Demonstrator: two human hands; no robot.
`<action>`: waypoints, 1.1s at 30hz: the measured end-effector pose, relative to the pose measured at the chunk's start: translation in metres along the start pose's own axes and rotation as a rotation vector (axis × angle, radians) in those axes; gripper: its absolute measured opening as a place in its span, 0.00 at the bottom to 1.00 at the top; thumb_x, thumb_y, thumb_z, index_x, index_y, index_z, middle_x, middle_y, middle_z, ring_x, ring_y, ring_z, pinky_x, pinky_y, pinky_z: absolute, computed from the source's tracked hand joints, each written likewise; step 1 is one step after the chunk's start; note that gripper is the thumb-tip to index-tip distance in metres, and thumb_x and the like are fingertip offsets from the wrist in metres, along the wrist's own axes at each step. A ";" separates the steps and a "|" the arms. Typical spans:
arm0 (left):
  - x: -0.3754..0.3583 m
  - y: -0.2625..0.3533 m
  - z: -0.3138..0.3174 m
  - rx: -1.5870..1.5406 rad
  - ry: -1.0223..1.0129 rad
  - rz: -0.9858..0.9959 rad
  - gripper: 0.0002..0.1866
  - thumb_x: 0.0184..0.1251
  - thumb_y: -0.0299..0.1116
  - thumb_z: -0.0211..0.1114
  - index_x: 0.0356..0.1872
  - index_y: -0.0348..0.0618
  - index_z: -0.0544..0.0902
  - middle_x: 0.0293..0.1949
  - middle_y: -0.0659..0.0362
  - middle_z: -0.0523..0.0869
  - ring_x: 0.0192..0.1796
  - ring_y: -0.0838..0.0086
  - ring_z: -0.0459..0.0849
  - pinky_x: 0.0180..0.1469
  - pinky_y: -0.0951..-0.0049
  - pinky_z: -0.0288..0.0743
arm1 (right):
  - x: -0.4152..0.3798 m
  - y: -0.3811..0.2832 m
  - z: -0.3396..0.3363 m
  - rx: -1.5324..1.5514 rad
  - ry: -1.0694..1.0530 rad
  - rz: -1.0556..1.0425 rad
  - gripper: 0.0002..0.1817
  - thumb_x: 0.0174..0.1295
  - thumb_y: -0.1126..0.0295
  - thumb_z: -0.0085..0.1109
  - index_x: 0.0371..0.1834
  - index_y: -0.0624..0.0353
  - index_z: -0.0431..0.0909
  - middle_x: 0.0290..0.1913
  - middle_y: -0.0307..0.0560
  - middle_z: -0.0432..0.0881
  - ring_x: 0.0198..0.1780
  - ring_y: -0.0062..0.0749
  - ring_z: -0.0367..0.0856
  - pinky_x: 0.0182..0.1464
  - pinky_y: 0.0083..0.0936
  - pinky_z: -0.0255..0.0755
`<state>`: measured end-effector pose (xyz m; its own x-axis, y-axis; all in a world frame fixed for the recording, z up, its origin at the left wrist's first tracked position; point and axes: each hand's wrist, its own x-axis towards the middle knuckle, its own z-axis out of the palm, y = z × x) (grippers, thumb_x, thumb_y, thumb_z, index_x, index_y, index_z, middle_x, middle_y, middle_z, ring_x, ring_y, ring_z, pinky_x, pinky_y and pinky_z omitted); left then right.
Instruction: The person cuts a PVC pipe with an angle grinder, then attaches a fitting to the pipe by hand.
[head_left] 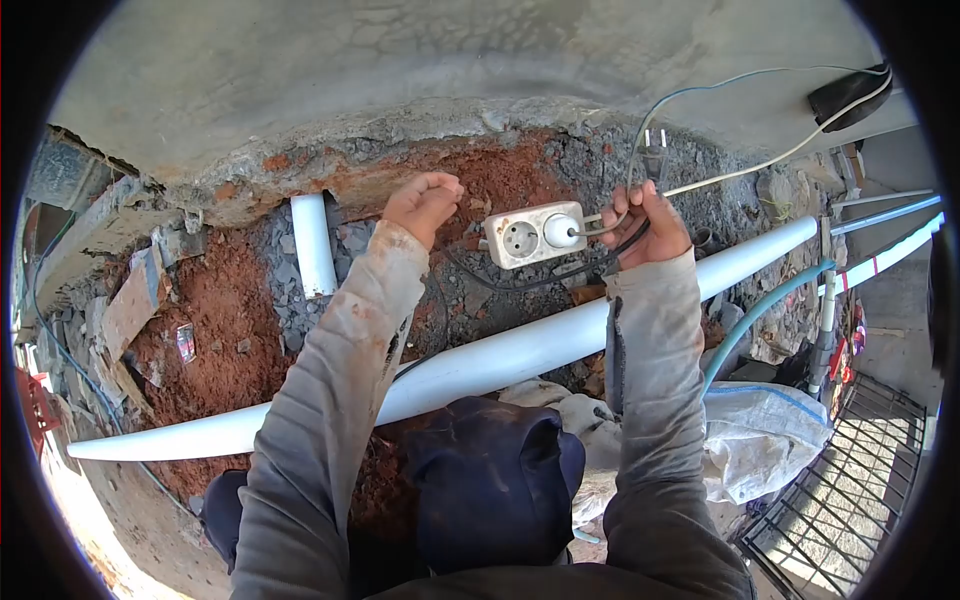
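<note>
The concrete wall (400,60) spans the far side, beyond the fingertips of both hands. The long white pipe (500,355) lies crosswise on the near side of the fingers, passing beneath both forearms; its long axis climbs from near left to far right. The white sack (765,440) rests to the near right of the right fingers. The short white pipe (313,245) sits left of the left fingers, its long axis running roughly away from the person. The left hand (425,208) is raised left of the socket block, fingers curled and bunched together; whether they clamp anything cannot be determined. The right hand (652,230) is right of the socket block, fingers clamped on the black cable (535,285). The white socket block (537,234) is located between the two hands; its long axis runs left to right, the right end slightly farther from the person, with the socket face directed up toward the camera. The black cable passes below the socket block and curves up into the right fingers. The round white plug (562,231) is seated in the right-hand outlet, its lead directed toward the right fingers. The black two-pin plug (654,158) is just beyond the right fingertips, long axis pointing away from the person, pins toward the wall; its lead appears to enter the grip, though the overlapping cables obscure the exact path.
</note>
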<state>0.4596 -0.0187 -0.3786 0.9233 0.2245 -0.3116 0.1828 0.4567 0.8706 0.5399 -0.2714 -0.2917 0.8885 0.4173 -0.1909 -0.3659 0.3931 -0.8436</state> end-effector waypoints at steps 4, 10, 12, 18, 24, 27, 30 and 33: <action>-0.009 -0.033 0.019 -0.648 -0.716 -0.776 0.31 0.64 0.54 0.56 0.58 0.37 0.69 0.51 0.48 0.78 0.52 0.62 0.79 0.54 0.63 0.75 | -0.033 -0.009 0.031 -0.145 -0.147 -0.025 0.13 0.68 0.58 0.47 0.33 0.56 0.72 0.34 0.43 0.75 0.34 0.29 0.78 0.27 0.21 0.75; -0.047 -0.054 0.033 -0.570 -0.337 -0.519 0.26 0.70 0.47 0.50 0.59 0.36 0.68 0.52 0.48 0.78 0.53 0.62 0.79 0.56 0.60 0.74 | -0.070 -0.015 0.036 -0.729 0.257 -0.167 0.17 0.69 0.57 0.45 0.35 0.63 0.71 0.26 0.39 0.73 0.25 0.20 0.70 0.24 0.14 0.66; -0.037 -0.054 0.032 -0.674 -0.263 -0.437 0.25 0.69 0.46 0.52 0.57 0.36 0.70 0.50 0.50 0.79 0.51 0.63 0.80 0.53 0.62 0.76 | -0.087 -0.013 0.030 -0.902 0.372 -0.282 0.17 0.69 0.58 0.44 0.36 0.64 0.69 0.21 0.35 0.70 0.22 0.17 0.65 0.23 0.14 0.60; -0.017 -0.023 0.044 -0.569 -0.216 -0.119 0.22 0.71 0.45 0.50 0.55 0.36 0.72 0.48 0.54 0.80 0.48 0.69 0.81 0.49 0.69 0.77 | -0.121 -0.004 0.080 -1.458 -0.052 -0.198 0.09 0.59 0.70 0.57 0.36 0.65 0.72 0.24 0.58 0.76 0.28 0.54 0.78 0.30 0.36 0.70; -0.026 -0.006 0.047 -0.535 -0.265 -0.091 0.24 0.70 0.46 0.52 0.53 0.34 0.73 0.46 0.53 0.82 0.47 0.70 0.82 0.48 0.69 0.77 | -0.101 0.001 0.095 -1.694 -0.021 -0.357 0.09 0.58 0.68 0.57 0.30 0.64 0.73 0.24 0.56 0.77 0.26 0.49 0.79 0.28 0.37 0.71; -0.029 -0.012 0.050 -0.510 -0.247 -0.084 0.23 0.70 0.46 0.52 0.51 0.34 0.75 0.44 0.54 0.82 0.45 0.71 0.83 0.47 0.69 0.78 | -0.092 0.004 0.099 -1.770 -0.070 -0.288 0.11 0.60 0.66 0.55 0.28 0.63 0.72 0.24 0.54 0.78 0.27 0.47 0.80 0.28 0.38 0.73; -0.031 -0.011 0.052 -0.533 -0.205 -0.092 0.23 0.70 0.47 0.52 0.51 0.35 0.75 0.44 0.54 0.83 0.44 0.71 0.83 0.46 0.70 0.78 | -0.087 0.008 0.101 -1.811 -0.088 -0.222 0.12 0.61 0.64 0.53 0.28 0.62 0.72 0.25 0.53 0.79 0.28 0.46 0.81 0.28 0.37 0.74; -0.033 -0.009 0.051 -0.520 -0.215 -0.056 0.23 0.70 0.47 0.51 0.50 0.35 0.75 0.44 0.54 0.83 0.44 0.71 0.83 0.45 0.70 0.78 | -0.084 0.010 0.100 -1.814 -0.094 -0.237 0.12 0.61 0.64 0.53 0.28 0.63 0.72 0.25 0.53 0.79 0.28 0.47 0.81 0.29 0.37 0.74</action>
<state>0.4447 -0.0736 -0.3566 0.9749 0.0321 -0.2202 0.0933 0.8394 0.5355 0.4339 -0.2208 -0.2341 0.8307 0.5560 -0.0289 0.5239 -0.7982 -0.2974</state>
